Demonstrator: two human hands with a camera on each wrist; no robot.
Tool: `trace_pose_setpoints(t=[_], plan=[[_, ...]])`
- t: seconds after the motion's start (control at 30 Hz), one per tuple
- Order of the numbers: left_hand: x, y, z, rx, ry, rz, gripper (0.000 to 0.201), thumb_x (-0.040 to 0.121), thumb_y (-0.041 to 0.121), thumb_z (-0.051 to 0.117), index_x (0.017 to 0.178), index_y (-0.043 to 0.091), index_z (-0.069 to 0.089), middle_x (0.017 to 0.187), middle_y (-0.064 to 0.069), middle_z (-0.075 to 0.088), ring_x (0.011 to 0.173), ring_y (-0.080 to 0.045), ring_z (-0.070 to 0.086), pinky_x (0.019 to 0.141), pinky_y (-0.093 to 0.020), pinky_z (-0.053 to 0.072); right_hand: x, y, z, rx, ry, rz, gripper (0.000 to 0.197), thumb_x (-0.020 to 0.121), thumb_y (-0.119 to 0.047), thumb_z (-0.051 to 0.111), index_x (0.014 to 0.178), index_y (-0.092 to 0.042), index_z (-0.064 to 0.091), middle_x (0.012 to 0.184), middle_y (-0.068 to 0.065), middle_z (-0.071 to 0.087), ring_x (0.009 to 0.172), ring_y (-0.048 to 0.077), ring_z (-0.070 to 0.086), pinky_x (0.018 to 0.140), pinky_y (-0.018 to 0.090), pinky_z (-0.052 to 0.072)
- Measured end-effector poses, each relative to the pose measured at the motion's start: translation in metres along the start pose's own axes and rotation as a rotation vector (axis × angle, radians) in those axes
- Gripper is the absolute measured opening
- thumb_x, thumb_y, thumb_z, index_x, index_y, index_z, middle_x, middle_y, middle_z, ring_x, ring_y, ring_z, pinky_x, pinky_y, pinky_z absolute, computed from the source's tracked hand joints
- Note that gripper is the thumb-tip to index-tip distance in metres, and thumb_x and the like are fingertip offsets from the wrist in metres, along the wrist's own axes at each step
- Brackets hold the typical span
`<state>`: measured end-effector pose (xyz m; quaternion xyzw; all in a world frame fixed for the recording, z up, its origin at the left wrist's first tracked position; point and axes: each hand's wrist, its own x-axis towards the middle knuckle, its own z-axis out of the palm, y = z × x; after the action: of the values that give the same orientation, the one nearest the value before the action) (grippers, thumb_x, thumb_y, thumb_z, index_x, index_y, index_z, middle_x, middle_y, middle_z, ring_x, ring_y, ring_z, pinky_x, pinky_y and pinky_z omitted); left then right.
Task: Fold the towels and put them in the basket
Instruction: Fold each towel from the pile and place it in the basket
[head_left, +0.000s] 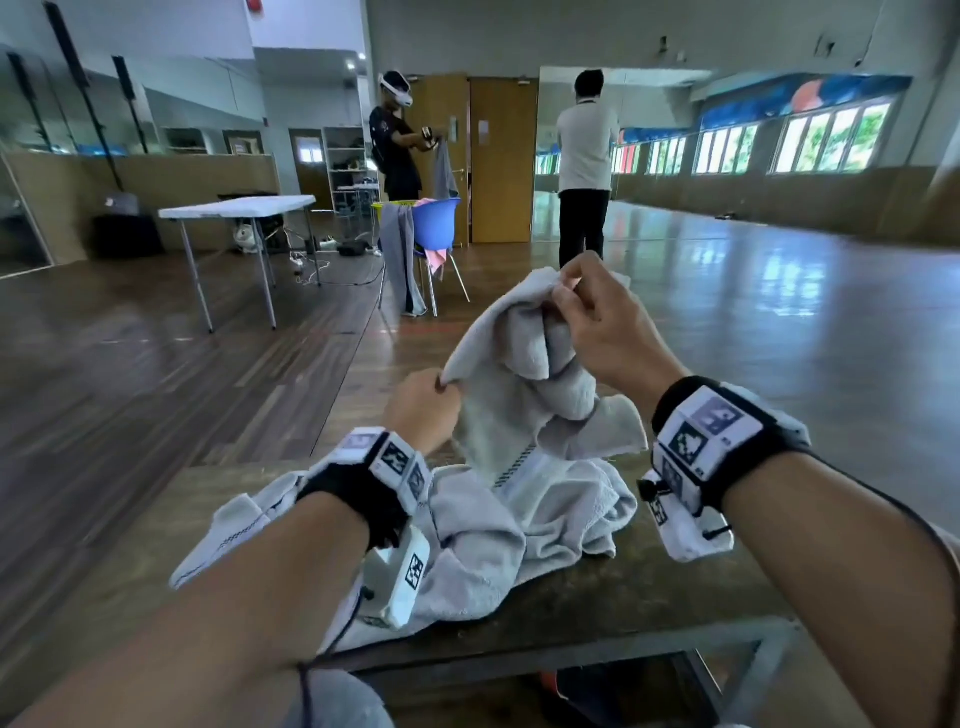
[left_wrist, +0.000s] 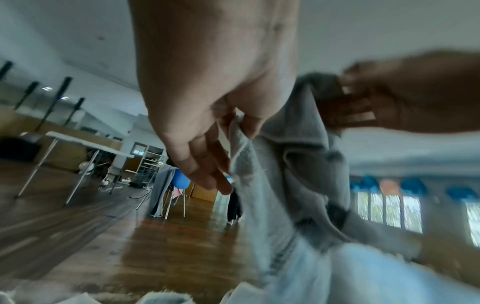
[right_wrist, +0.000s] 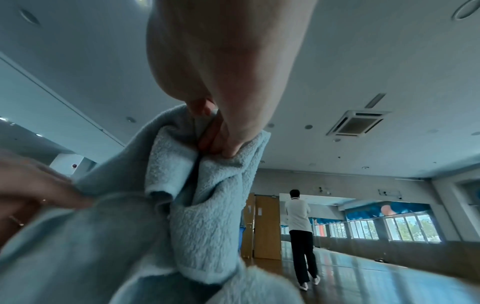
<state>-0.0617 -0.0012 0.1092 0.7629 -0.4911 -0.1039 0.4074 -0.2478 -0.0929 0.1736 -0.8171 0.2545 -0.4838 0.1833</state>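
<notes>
The towel (head_left: 524, 395) hangs bunched between our hands, its long axis running down from the raised right-hand corner to the heap on the table (head_left: 597, 603). It is pale grey terry, crumpled, with a dark stitched stripe near one end. Our right hand (head_left: 608, 332) pinches the top edge with curled fingers; our left hand (head_left: 423, 410), lower, pinches another edge between thumb and fingertips. The lower part lies rumpled on the brown tabletop.
</notes>
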Motion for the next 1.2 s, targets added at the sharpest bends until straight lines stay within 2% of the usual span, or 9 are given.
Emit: trace_pose_setpoints(t=[0.2, 0.3, 0.43, 0.5, 0.57, 0.7, 0.97, 1.1, 1.2], plan=[[0.008, 0.013, -0.029, -0.407, 0.079, -0.032, 0.021, 0.104, 0.019, 0.047, 0.096, 0.005, 0.061, 0.062, 0.000, 0.049, 0.043, -0.008, 0.043, 0.035, -0.013, 0.032, 0.000, 0.022, -0.013, -0.034, 0.006, 0.117, 0.009, 0.106, -0.024, 0.050, 0.104, -0.016, 0.050, 0.077, -0.010, 0.053, 0.063, -0.009, 0.051, 0.057, 0.010, 0.038], [0.006, 0.014, -0.035, -0.347, 0.118, -0.008, 0.026, 0.104, 0.021, 0.045, 0.081, 0.014, 0.054, 0.069, 0.001, 0.051, 0.057, -0.011, 0.050, 0.043, -0.015, 0.038, -0.010, 0.028, -0.004, -0.025, -0.111, 0.187, 0.005, 0.104, -0.022, 0.049, 0.109, -0.022, 0.051, 0.090, -0.007, 0.059, 0.076, 0.002, 0.055, 0.059, 0.019, 0.042], [0.001, 0.014, -0.029, -0.133, 0.103, 0.010, 0.030, 0.102, 0.034, 0.042, 0.103, 0.012, 0.062, 0.100, -0.004, 0.063, 0.091, -0.023, 0.058, 0.071, -0.031, 0.043, -0.037, 0.026, 0.023, 0.052, -0.390, 0.305, 0.039, 0.097, -0.022, 0.064, 0.132, -0.028, 0.047, 0.106, 0.003, 0.069, 0.090, 0.016, 0.068, 0.068, 0.021, 0.053], [-0.002, 0.015, -0.020, -0.104, 0.094, 0.025, 0.032, 0.101, 0.032, 0.045, 0.099, 0.008, 0.065, 0.102, -0.009, 0.067, 0.095, -0.027, 0.061, 0.082, -0.034, 0.047, -0.051, 0.019, 0.040, 0.077, -0.488, 0.262, 0.052, 0.092, -0.025, 0.073, 0.137, -0.030, 0.047, 0.113, -0.003, 0.067, 0.100, 0.009, 0.067, 0.079, 0.027, 0.057], [-0.005, 0.015, -0.009, -0.047, 0.054, 0.049, 0.031, 0.101, 0.031, 0.047, 0.092, 0.008, 0.066, 0.090, -0.006, 0.067, 0.086, -0.022, 0.062, 0.074, -0.030, 0.046, -0.061, 0.011, 0.057, 0.104, -0.540, 0.193, 0.062, 0.086, -0.026, 0.079, 0.139, -0.034, 0.046, 0.110, -0.011, 0.066, 0.099, 0.005, 0.066, 0.084, 0.026, 0.055], [-0.013, 0.009, 0.007, -0.035, -0.178, 0.120, 0.020, 0.095, 0.029, 0.060, 0.083, 0.013, 0.064, 0.071, 0.004, 0.063, 0.061, -0.005, 0.056, 0.046, -0.009, 0.038, -0.068, 0.008, 0.074, 0.036, -0.442, 0.245, 0.052, 0.079, -0.027, 0.084, 0.121, -0.034, 0.054, 0.105, 0.000, 0.071, 0.092, 0.022, 0.067, 0.084, 0.037, 0.055], [-0.022, -0.004, 0.007, -0.290, -0.208, 0.177, 0.041, 0.080, 0.042, 0.079, 0.099, 0.008, 0.064, 0.080, -0.001, 0.066, 0.068, -0.010, 0.057, 0.062, -0.026, 0.045, -0.070, -0.002, 0.052, -0.222, -0.296, 0.332, 0.008, 0.072, -0.024, 0.053, 0.079, -0.022, 0.051, 0.082, 0.004, 0.066, 0.072, 0.031, 0.068, 0.072, 0.043, 0.059], [-0.028, -0.018, 0.003, -0.206, -0.289, 0.193, 0.006, 0.081, 0.013, 0.078, 0.083, 0.011, 0.072, 0.072, -0.001, 0.065, 0.065, -0.013, 0.054, 0.061, -0.026, 0.043, -0.072, -0.006, 0.033, -0.094, -0.144, 0.423, 0.018, 0.073, -0.029, 0.047, 0.080, -0.021, 0.061, 0.072, 0.004, 0.073, 0.064, 0.030, 0.071, 0.070, 0.049, 0.062], [-0.030, -0.020, 0.001, -0.178, -0.087, 0.171, 0.006, 0.083, 0.005, 0.066, 0.079, 0.009, 0.069, 0.065, -0.002, 0.059, 0.059, -0.013, 0.048, 0.055, -0.024, 0.039, -0.074, -0.006, 0.018, -0.155, -0.173, 0.485, 0.018, 0.077, -0.033, 0.048, 0.082, -0.026, 0.063, 0.069, -0.001, 0.074, 0.062, 0.024, 0.072, 0.075, 0.048, 0.062]])
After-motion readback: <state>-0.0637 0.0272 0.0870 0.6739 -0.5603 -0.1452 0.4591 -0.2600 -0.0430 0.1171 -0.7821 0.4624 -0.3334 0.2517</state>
